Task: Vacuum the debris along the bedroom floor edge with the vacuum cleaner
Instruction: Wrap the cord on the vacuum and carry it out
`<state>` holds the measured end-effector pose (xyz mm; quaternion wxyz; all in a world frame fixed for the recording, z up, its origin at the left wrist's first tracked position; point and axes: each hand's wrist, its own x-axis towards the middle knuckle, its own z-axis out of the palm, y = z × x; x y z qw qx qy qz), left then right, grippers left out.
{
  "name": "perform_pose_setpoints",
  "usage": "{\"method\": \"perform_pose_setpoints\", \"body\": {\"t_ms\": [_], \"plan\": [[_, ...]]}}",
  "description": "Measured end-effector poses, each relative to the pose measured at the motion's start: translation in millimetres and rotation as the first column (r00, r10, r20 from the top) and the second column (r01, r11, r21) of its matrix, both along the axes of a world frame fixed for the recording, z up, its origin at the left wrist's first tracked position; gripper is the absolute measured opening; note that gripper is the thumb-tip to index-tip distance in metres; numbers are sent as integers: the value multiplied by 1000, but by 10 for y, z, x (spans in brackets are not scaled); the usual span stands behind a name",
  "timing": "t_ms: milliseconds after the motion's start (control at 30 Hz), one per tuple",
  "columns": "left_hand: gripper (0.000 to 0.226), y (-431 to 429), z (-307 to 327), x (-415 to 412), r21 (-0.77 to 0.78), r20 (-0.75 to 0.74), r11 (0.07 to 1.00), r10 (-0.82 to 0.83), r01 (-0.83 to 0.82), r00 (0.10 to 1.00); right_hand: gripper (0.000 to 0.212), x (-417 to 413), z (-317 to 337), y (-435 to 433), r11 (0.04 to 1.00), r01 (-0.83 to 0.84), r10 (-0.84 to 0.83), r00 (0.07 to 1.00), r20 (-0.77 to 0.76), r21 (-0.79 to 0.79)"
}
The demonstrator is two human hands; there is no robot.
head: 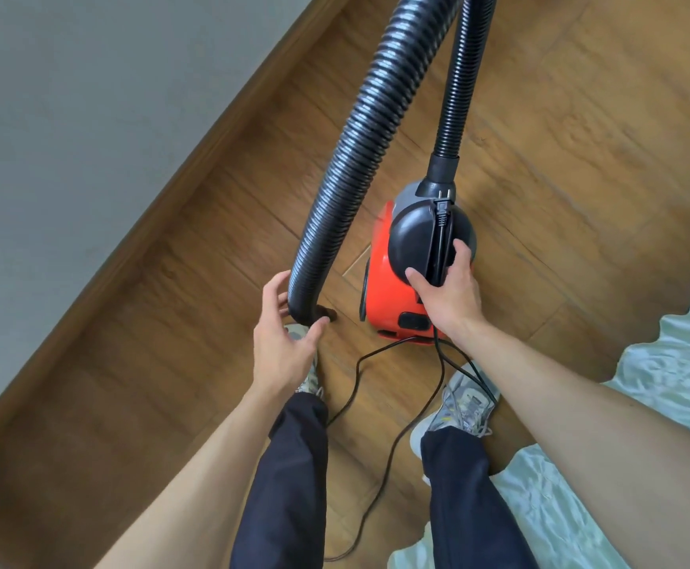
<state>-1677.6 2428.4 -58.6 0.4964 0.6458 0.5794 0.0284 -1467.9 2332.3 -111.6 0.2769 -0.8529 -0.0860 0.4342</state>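
A red and black canister vacuum cleaner (388, 281) is at the middle of the wooden floor. My right hand (446, 285) grips its black carrying handle from above, together with the plug end of the cord. A ribbed black hose (359, 149) rises from the canister's front, loops out of the top of the frame and comes back down on the left. My left hand (281, 338) is at the hose's lower end, fingers spread around it and the thumb touching it. The nozzle end is hidden behind that hand.
A grey wall (68, 96) with a brown skirting board (195, 158) runs diagonally on the left. The black power cord (355, 388) trails over the floor between my feet in grey sneakers (462, 404). A pale green bedspread (663, 396) lies at the right.
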Motion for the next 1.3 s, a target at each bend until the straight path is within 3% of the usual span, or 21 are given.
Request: {"method": "perform_pose_setpoints", "body": {"t_ms": [167,333,500,700,933,1167,1300], "plan": [[63,93,-132,68,15,45,999,29,-30,999,78,-69,-64,130,993,111,-111,994,-7,42],[47,136,-158,103,100,95,993,-75,65,993,64,-90,-125,243,962,255,-256,967,-6,99],[52,173,-116,229,128,145,984,-144,125,979,38,-99,-175,261,918,366,-387,910,146,156],[51,421,31,507,238,205,971,-24,-26,978,28,44,-81,259,929,301,-356,888,291,215],[51,601,246,833,191,160,980,32,-62,987,26,240,339,205,955,137,-233,894,382,263],[49,835,854,1073,91,76,995,36,-43,996,29,443,1161,269,937,110,-234,903,361,330],[50,1015,1475,1316,125,64,992,-9,1,998,28,634,1886,321,931,115,-253,888,385,347]]}}
